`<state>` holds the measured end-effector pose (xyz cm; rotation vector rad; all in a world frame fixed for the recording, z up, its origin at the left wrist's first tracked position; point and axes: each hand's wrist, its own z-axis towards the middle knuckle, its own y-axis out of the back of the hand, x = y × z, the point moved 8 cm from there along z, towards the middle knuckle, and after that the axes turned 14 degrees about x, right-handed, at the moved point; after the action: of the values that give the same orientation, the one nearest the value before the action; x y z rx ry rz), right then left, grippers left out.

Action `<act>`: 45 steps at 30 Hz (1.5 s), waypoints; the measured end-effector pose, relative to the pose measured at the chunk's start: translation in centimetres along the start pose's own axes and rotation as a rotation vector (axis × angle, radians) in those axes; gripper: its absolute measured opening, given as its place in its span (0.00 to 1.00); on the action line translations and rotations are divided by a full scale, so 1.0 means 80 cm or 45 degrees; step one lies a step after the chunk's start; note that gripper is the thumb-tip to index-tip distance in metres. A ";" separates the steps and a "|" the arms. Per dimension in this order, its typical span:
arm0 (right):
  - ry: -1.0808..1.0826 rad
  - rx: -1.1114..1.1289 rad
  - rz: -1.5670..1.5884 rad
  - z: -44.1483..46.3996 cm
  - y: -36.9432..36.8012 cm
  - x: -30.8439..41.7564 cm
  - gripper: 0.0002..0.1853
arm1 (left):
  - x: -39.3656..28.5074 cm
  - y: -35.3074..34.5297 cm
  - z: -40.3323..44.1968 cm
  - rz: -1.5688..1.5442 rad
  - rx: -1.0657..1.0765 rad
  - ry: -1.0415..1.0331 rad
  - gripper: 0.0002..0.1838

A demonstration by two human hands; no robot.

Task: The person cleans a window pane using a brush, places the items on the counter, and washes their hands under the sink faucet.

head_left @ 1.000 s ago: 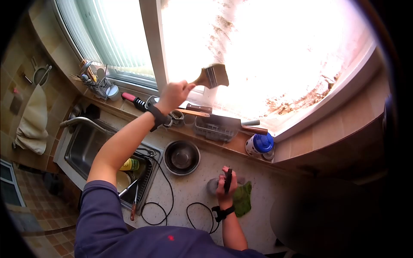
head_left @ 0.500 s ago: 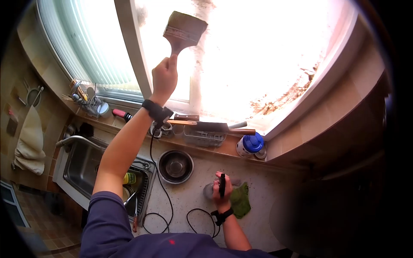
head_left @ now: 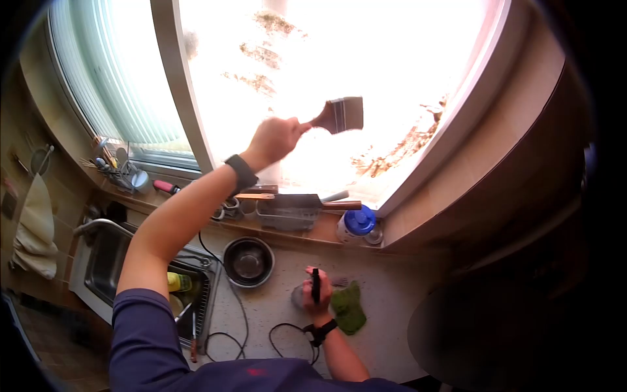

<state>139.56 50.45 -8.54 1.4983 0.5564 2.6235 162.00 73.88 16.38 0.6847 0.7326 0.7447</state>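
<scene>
While I am watching from afar, my left hand is holding a wide brush at the upper middle of the frame, in front of the bright window pane; its fingers are wrapping round the handle, and the bristles are pointing right. Whether they are touching the glass, I cannot tell. At the lower middle, my right hand is gripping a slim black object, its fingers curling around it, and a greyish rounded thing is showing just beside that hand. To its right, a green cloth is lying on the bench. Left of centre, a metal bowl is sitting near a ledge, where a blue-lidded container is standing. At lower left, I am seeing a sink.
</scene>
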 end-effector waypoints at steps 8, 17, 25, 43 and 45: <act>-0.015 0.037 -0.031 -0.002 0.002 0.001 0.16 | -0.023 -0.006 0.031 0.166 0.008 -0.058 0.23; 0.007 0.044 -0.010 -0.003 0.003 0.007 0.15 | -0.063 -0.022 0.036 0.301 0.166 -0.139 0.25; 0.067 -0.009 -0.053 0.000 0.008 0.010 0.15 | -0.088 -0.027 0.089 -0.017 0.208 0.015 0.27; -0.035 -0.428 0.220 0.246 0.208 0.190 0.18 | -0.068 0.046 -0.001 -0.377 -0.270 0.267 0.26; 0.003 -0.470 0.183 0.265 0.217 0.188 0.17 | -0.077 0.047 -0.010 -0.358 -0.254 0.263 0.25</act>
<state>151.65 43.66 19.51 1.4611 -0.0415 2.6387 156.86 71.37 20.85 0.3169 0.9079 0.6239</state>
